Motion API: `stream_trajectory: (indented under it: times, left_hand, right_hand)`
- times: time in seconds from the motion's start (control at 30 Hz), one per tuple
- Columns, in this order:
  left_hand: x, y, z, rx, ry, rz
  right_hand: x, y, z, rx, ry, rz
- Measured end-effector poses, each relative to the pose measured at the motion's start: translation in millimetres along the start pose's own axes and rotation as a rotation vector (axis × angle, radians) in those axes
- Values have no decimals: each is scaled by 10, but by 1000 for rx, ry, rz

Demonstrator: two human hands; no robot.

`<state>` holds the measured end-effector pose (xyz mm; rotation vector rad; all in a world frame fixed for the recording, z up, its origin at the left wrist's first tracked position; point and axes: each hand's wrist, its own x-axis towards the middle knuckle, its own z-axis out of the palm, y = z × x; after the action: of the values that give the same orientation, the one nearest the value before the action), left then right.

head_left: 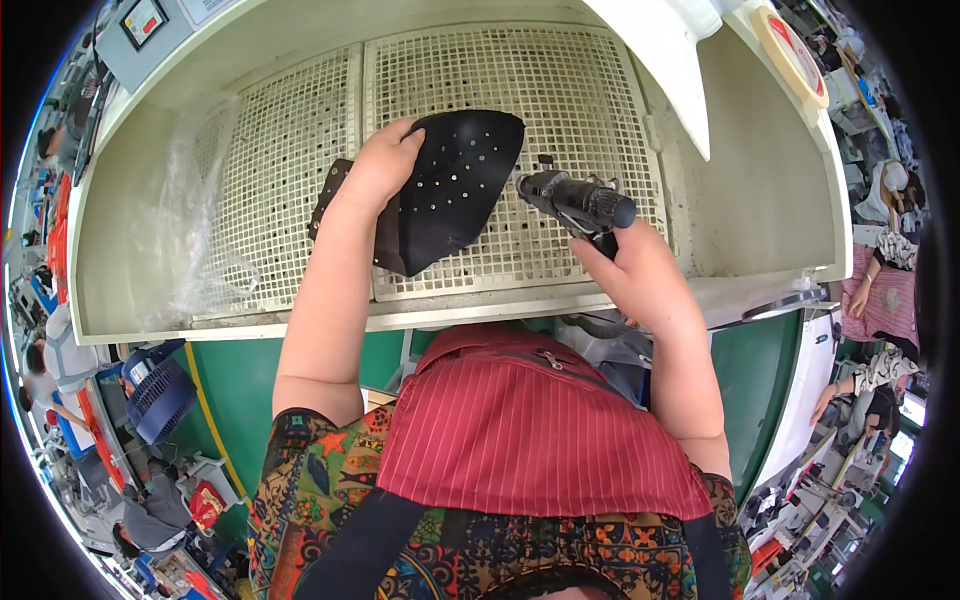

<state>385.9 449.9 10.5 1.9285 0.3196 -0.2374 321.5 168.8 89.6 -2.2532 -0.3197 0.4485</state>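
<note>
My left hand [388, 158] is closed on the edge of a black, curved panel [455, 185] dotted with small pale, shiny spots, its kind unclear. A darker flap with small holes [330, 190] shows beyond my left wrist. To the right, my right hand [640, 270] is wrapped around a black spray gun [575, 198]. Its nozzle end points left toward the panel, a short gap apart from it. Both hands are above a pale grid [560, 90] of square openings. My right fingers are partly hidden behind the gun and its handle.
Pale walls of a booth [745, 215] surround the grid, with a front rim [250, 333] near my waist. Clear plastic film [195, 230] lies at the left. A white, pointed sheet [675, 60] hangs at the upper right. A roll of tape [790, 55] rests on the right wall.
</note>
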Motion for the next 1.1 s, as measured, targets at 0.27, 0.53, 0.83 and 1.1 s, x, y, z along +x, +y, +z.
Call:
stream_trajectory:
  times: [0.27,0.53,0.83,1.1]
  left_hand:
    - [73,-98,10,49,-23,52]
    - [-15,-124,31,161,11,178]
    - [-76,-146,80,223,29,214]
    - [-308,-107,101,350,132,171]
  right_hand:
    - [108,3,101,92,193,-198]
    - [-37,17,-44,-56,196,-7]
    - [-85,95,-92,-26,236,67]
    - [-395,80,-24,-94,-3,-41]
